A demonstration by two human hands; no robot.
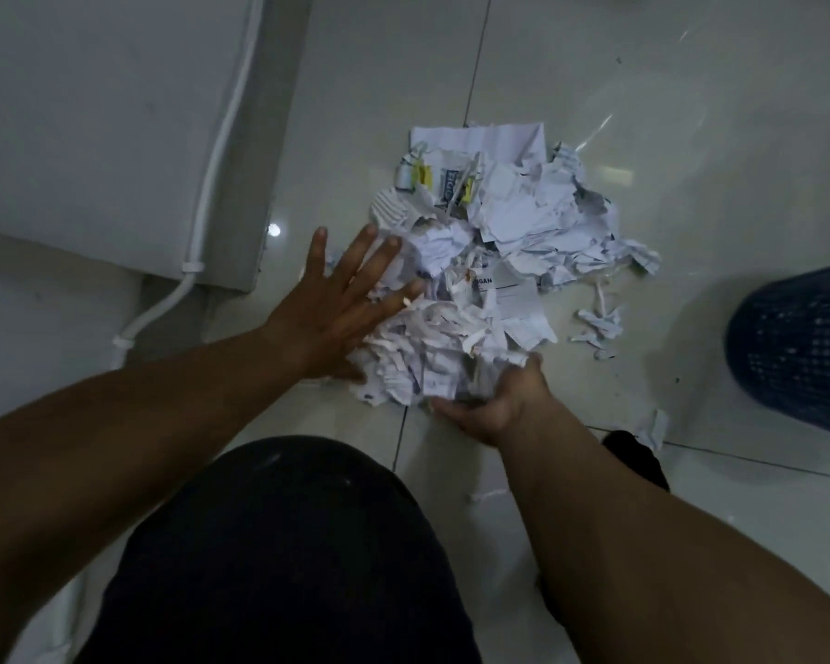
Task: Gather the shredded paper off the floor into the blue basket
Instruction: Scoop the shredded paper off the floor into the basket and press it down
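White shredded paper under flat, spread left fingers, right fingers curled round its near edge.

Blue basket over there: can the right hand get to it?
Probably yes. The blue basket stands apart on the same side as the right hand, with only floor and loose scraps between; that hand grips the paper pile.

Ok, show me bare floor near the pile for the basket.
Bare tile lies beyond the pile, and right of it above the scraps, toward the basket. The near side is crowded: left hand, right hand and knee.
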